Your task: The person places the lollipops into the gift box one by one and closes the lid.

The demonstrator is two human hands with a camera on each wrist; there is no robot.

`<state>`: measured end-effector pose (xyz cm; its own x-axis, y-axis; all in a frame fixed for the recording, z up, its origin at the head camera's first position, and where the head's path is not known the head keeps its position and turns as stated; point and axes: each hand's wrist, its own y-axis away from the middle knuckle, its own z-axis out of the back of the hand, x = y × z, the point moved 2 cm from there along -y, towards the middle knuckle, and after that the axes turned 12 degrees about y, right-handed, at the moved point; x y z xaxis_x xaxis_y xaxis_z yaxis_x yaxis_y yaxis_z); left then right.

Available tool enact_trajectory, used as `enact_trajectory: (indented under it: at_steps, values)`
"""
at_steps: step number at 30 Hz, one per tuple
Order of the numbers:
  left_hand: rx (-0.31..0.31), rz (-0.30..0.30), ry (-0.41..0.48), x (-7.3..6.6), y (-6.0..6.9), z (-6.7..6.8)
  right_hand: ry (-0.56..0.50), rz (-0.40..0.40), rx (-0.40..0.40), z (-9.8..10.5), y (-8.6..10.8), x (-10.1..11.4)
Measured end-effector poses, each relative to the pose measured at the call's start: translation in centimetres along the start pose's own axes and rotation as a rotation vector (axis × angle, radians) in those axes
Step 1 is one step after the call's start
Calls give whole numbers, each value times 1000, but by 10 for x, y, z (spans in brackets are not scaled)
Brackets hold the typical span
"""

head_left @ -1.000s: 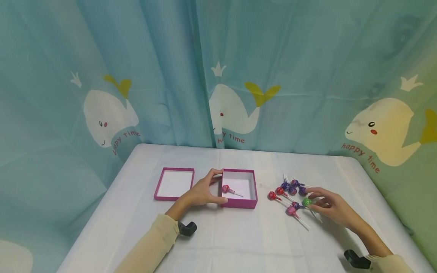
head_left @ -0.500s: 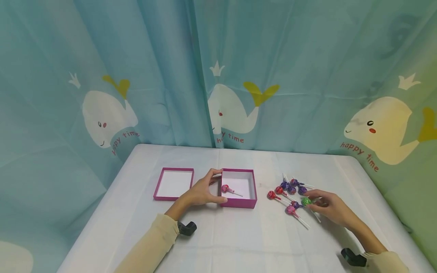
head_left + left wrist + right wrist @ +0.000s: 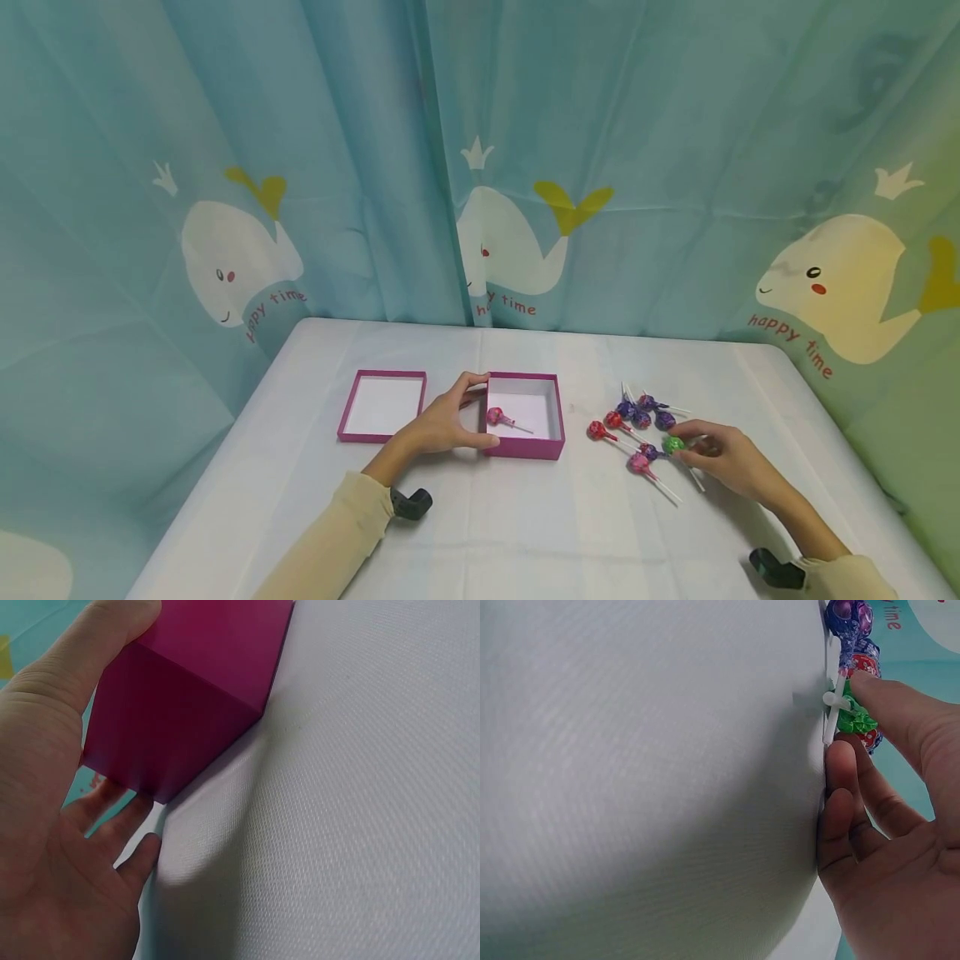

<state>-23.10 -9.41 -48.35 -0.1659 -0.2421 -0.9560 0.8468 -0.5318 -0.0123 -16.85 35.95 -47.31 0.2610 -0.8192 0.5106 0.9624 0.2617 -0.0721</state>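
An open magenta box (image 3: 525, 448) with a white inside stands mid-table, and one pink-red lollipop (image 3: 496, 415) lies in it. My left hand (image 3: 441, 423) grips the box's left end, thumb on the front wall and fingers round toward the back; the left wrist view has the thumb against the magenta wall (image 3: 172, 712). On the right, my right hand (image 3: 731, 460) pinches a green lollipop (image 3: 672, 445) by its head between thumb and fingers. Its green wrapper (image 3: 855, 720) shows under the thumb in the right wrist view, partly hidden by the fingers.
Several purple lollipops (image 3: 641, 418) lie beyond the green one. Two red lollipops (image 3: 597, 430) and a pink lollipop (image 3: 639, 463) are left of it. The magenta-edged lid (image 3: 388, 405) lies left of the box. A whale-print curtain (image 3: 375, 167) hangs behind the table.
My right hand has shifted slightly toward me and closed in around the green lollipop's head. The left hand and the box have stayed in place.
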Motion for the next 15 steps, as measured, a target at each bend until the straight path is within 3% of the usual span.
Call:
enact_trajectory:
  at_steps: [15]
  values:
    - [1, 3, -1, -1, 2, 0, -10, -20, 11, -1, -1, -1]
